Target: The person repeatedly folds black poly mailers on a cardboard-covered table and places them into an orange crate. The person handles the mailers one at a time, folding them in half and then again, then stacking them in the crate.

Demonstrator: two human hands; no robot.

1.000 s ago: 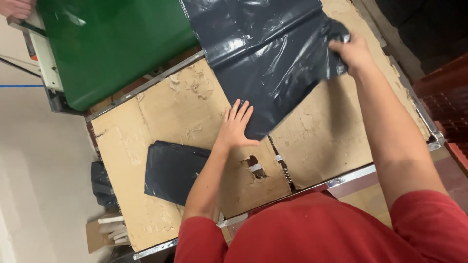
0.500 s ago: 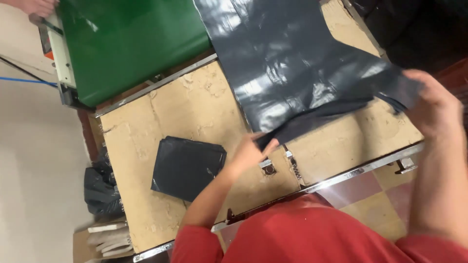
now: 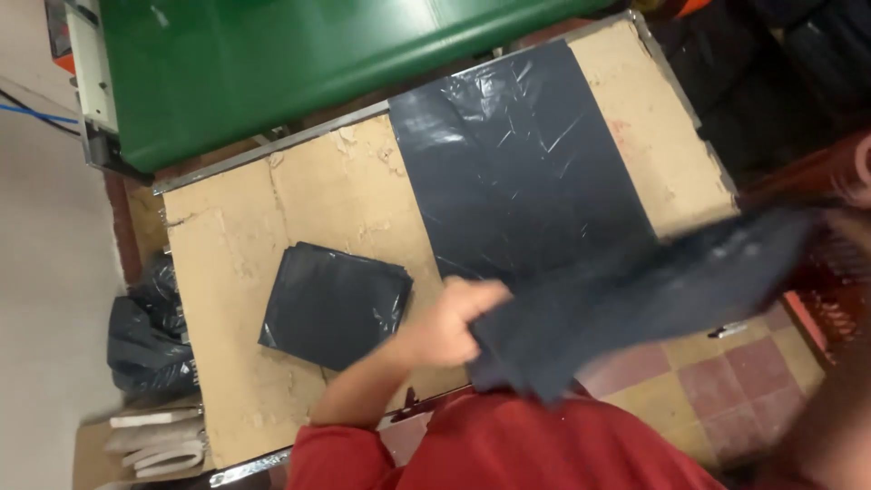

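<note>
since half a second ago the bag [image 3: 544, 181] has swung up off the table [image 3: 318, 200], left hand [image 3: 449, 322] fingers clamped on its near edge, right hand [image 3: 857, 195] blurred, grip unclear; loose film could slip.
</note>
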